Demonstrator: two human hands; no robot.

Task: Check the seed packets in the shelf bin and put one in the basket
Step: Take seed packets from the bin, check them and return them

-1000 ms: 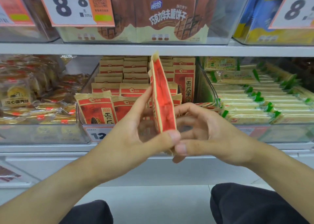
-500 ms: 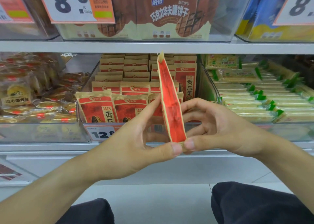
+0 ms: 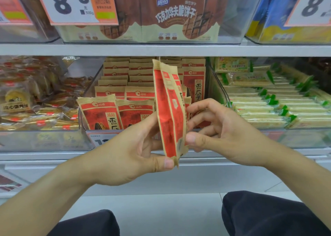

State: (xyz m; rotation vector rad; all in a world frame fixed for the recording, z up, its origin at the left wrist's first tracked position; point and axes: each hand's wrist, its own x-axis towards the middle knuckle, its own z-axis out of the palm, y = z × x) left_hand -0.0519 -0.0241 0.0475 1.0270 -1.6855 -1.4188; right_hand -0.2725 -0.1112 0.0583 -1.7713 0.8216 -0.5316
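A person crouches at the shelves, holding one seed packet (image 3: 170,114) up in front of the bin (image 3: 89,85) it belongs to. The packet stands upright and nearly edge-on, its tan top seal above the fingers and its bottom seal down by the thumbs. The left hand (image 3: 129,146) pinches the bottom corner, thumb on the near side and fingers behind. The right hand (image 3: 223,133) pinches the packet's right edge, its thumb pressed on the red face and its curled fingers touching the far side.

Behind, the clear bin is full of more packets (image 3: 125,99) in rows, standing up, red and tan with dark lettering. A price tag (image 3: 100,139) on the bin's front is partly hidden by the left hand. To the right sits a bin of green-edged crackers (image 3: 268,103); to the left, small wrapped cakes (image 3: 35,99). On the shelf above stands a brown wafer pack (image 3: 172,15).
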